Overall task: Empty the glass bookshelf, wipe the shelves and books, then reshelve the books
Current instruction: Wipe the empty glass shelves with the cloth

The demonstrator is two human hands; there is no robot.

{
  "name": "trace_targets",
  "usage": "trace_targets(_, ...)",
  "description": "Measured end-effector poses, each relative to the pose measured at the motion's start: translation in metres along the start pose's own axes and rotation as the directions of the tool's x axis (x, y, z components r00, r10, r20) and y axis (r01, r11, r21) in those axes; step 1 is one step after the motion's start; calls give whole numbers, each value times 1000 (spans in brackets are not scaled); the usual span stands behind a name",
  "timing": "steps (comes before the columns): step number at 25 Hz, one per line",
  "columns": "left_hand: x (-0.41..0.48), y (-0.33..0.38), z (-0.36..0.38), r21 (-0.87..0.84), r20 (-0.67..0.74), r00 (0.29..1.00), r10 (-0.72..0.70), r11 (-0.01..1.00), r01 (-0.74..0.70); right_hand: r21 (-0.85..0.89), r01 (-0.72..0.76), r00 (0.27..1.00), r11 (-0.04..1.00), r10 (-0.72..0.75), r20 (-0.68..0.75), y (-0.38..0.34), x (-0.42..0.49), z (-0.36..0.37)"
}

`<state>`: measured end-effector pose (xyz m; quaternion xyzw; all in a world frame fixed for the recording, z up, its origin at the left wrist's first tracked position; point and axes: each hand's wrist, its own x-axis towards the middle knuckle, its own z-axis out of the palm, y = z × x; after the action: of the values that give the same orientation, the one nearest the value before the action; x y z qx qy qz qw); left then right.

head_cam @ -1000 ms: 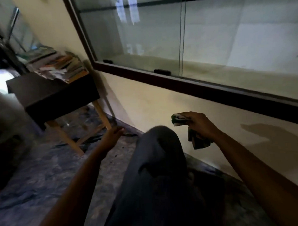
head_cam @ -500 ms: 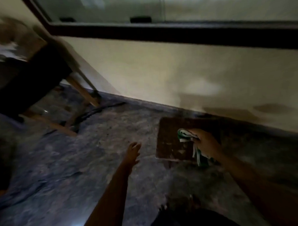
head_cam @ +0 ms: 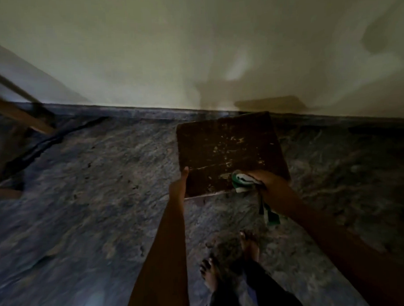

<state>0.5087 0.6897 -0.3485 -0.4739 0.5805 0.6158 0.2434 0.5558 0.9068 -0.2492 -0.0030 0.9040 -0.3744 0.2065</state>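
A dark brown wooden stool [head_cam: 228, 149] with a scuffed square top stands close to the wall, seen from above. My left hand [head_cam: 179, 186] holds the near left edge of its top, thumb lying along the edge and fingers hidden below. My right hand [head_cam: 269, 182] grips a green and white cloth [head_cam: 239, 180] at the near right corner of the stool top, and a strip of the cloth hangs down beside my wrist. The glass bookshelf and the books are out of view.
The cream wall [head_cam: 193, 50] meets the dark marbled floor [head_cam: 95, 202] just behind the stool. A wooden table leg [head_cam: 18, 113] and a black cable [head_cam: 47, 142] lie at the far left. My bare feet [head_cam: 230, 261] stand right below the stool.
My view has dropped from the glass shelf down to the floor. Both hands came down to the stool: the left now holds its left edge, the right with the cloth rests at its right corner.
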Motion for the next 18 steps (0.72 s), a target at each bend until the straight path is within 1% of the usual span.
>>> trace_targets(1, -5, -3, -5, -66, 42, 999, -17, 998, 20, -19, -6, 1000, 1000, 6, 3, 0, -5, 5)
trace_targets(3, -10, -17, -22, -146, 57, 998, -25, 989, 33, -60, 17, 1000, 998, -15, 22, -11, -8, 15)
trace_targets(5, -24, -41, -49, -261, 37, 998, -44, 964, 53, -105, 38, 995, 994, -28, 94, -32, -9, 29)
trace_targets(8, -61, -80, -99, -387, -43, 992, -123, 917, 96, -135, 119, 978, 984, -93, 188, -72, -17, 51)
trace_targets(9, -69, -96, -118, -428, -46, 992, -120, 899, 89, -141, 144, 968, 979, -110, 224, -85, -23, 60)
trace_targets(11, -79, -132, -155, -499, 42, 990, -134, 856, 137, -143, 204, 944, 969, -155, 291, -105, -36, 77)
trace_targets(12, -81, -154, -172, -508, 51, 988, -145, 848, 151, -143, 234, 930, 962, -179, 321, -111, -42, 85)
trace_targets(13, -89, -177, -189, -506, 35, 986, -166, 847, 160, -140, 268, 910, 953, -203, 361, -118, -51, 95)
trace_targets(14, -107, -193, -203, -514, -28, 980, -196, 844, 154, -136, 295, 890, 946, -220, 400, -121, -59, 104)
trace_targets(16, -160, -214, -219, -567, -166, 946, -279, 812, 140, -115, 346, 842, 931, -254, 475, -130, -75, 117)
trace_targets(18, -200, -240, -229, -586, -225, 933, -281, 804, 101, -102, 410, 770, 906, -284, 571, -141, -91, 120)
